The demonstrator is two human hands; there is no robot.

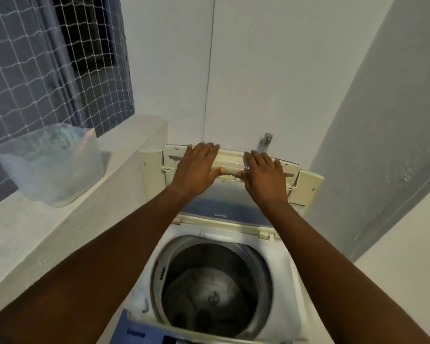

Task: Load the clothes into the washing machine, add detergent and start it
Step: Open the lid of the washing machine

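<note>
A white top-loading washing machine [281, 276] stands below me with its folding lid [230, 157] raised against the back wall. The round drum [209, 289] is open and dark, with its grey agitator plate at the bottom and no clothes visible inside. My left hand [199, 167] lies flat on the left part of the folded lid's top edge, thumb hooked under it. My right hand [262, 173] presses the right part of the same edge, thumb also under. A blue control panel [144, 333] shows at the machine's front edge.
A translucent plastic tub [52, 167] with something greenish inside sits on the concrete ledge [35, 232] to the left. Behind it is a netted window [47, 60]. A metal tap [265, 142] sticks out of the wall behind the lid. A grey wall closes the right side.
</note>
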